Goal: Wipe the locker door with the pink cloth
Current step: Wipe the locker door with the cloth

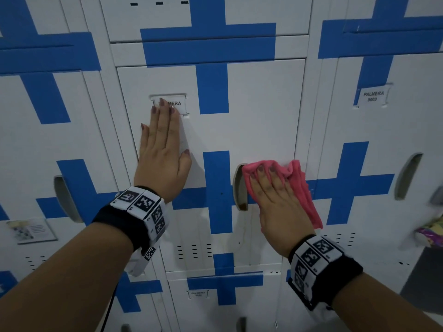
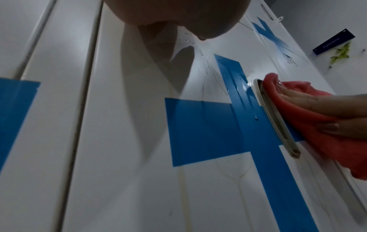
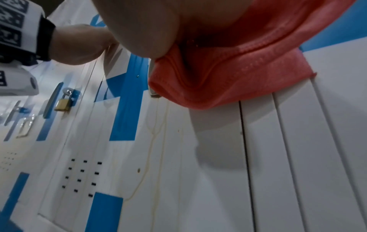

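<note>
Pink cloth (image 1: 300,188) crumpled, pressed flat on white, blue-crossed locker door (image 1: 259,111), beside recessed handle (image 1: 239,188).

Dim, bluish light; soft shadows; wide-angle edge warp; wrist views blurry.

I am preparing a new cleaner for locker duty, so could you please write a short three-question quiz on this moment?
1. True or false: the person's left hand lies flat with straight fingers on the white metal locker door.
2. Which does the crumpled pink cloth partly cover? A) the paper name label B) the grey recessed oval handle C) the rows of small black vent slots
3. Fill in: the right hand presses the cloth beside the vertical bar of a ____ tape cross.

Key: 1 true; 2 B; 3 blue.
</note>
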{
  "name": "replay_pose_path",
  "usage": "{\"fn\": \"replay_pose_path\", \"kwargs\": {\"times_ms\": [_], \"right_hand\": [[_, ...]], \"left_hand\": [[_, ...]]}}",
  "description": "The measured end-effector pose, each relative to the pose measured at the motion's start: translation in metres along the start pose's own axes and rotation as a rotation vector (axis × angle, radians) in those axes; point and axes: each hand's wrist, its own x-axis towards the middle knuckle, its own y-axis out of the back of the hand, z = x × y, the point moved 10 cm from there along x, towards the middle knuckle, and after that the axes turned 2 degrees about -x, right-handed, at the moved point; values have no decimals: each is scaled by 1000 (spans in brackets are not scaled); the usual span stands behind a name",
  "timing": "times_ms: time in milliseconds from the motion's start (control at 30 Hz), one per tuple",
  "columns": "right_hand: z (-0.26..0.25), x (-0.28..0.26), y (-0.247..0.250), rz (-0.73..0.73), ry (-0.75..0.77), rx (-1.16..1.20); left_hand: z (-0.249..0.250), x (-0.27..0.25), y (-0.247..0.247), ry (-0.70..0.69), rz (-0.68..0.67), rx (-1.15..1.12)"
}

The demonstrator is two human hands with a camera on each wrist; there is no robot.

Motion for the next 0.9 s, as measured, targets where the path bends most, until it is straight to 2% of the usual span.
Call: {"fn": "replay_pose_path", "kwargs": {"times_ms": [167, 400, 600, 767, 900], "right_hand": [[2, -11, -19, -3, 38, 8], [8, -35, -51, -51, -14, -6], [12, -60, -66, -140, 7, 82], [12, -46, -31, -30, -166, 444], [3, -18, -16, 22, -120, 373]], "left_hand": [[1, 0, 0, -3, -2, 6], [1, 0, 1, -12, -4, -2], [1, 0, 1, -8, -7, 10], [1, 0, 0, -7, -4, 16], [1, 0, 1, -2, -2, 17]]}}
